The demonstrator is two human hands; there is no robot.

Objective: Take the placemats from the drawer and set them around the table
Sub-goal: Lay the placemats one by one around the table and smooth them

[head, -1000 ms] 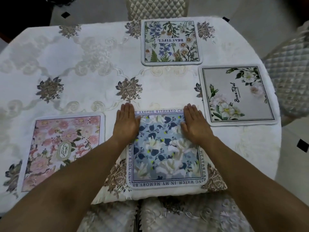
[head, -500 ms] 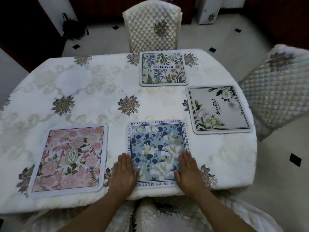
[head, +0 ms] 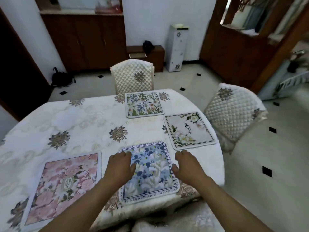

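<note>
Several placemats lie on the round table (head: 80, 121) with its white embroidered cloth. A blue floral placemat (head: 150, 171) sits at the near edge in front of me. My left hand (head: 119, 168) lies over its left border, fingers loosely bent. My right hand (head: 187, 166) hovers at its right border, fingers curled downward, holding nothing. A pink floral placemat (head: 61, 185) lies to the left. A white placemat with green leaves (head: 189, 130) lies at the right edge. A botanical placemat (head: 144, 104) lies at the far side.
A quilted chair (head: 133, 78) stands at the far side of the table and another quilted chair (head: 234, 114) at the right. Wooden cabinets (head: 83, 41) line the back wall. A white tall box (head: 178, 47) stands on the floor beyond.
My view has lifted, showing the room. Both hands slid from the blue placemat's near edge up along its sides, and their fingers went from flat to loosely curled.
</note>
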